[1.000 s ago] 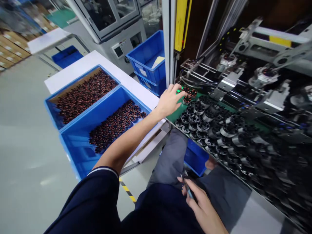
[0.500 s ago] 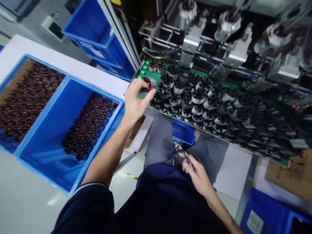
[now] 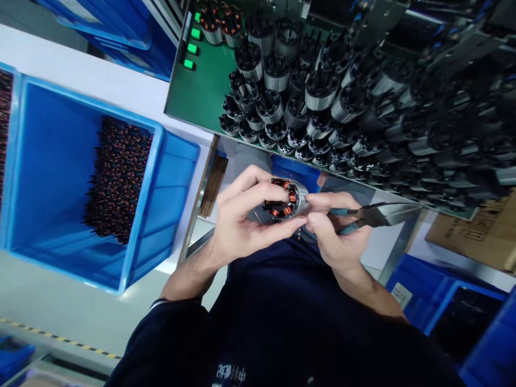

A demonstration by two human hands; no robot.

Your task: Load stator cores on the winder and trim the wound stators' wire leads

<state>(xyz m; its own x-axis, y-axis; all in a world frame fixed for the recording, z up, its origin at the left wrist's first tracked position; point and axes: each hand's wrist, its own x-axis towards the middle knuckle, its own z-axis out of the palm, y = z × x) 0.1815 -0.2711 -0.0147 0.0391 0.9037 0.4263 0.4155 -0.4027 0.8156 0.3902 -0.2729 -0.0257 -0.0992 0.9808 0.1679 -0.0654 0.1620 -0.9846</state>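
Note:
A copper-wound motor stator (image 3: 299, 198) is held before my chest, tilted so that its wound inside faces left. My left hand (image 3: 245, 215) grips it, fingers over its edge and thumb below. My right hand (image 3: 342, 228) has a pair of cutters (image 3: 377, 215) in its palm, the metal jaws pointing right, away from the stator. The right thumb and forefinger touch the stator's right side. A thin wire end sticks out at the stator's lower left. Two more wound stators (image 3: 221, 26) stand at the back left of the green worktop (image 3: 201, 91).
Many unwound stators (image 3: 322, 94) crowd the green worktop beside green lit buttons (image 3: 192, 49). At left, a blue bin (image 3: 56, 161) holds a pile of small copper-wound parts (image 3: 119, 180). A cardboard box (image 3: 475, 231) and blue crates (image 3: 427, 290) are at right.
My left hand has brought the stator from above the worktop down to my chest. My right hand has risen with the cutters and now touches the stator. The view has shifted closer.

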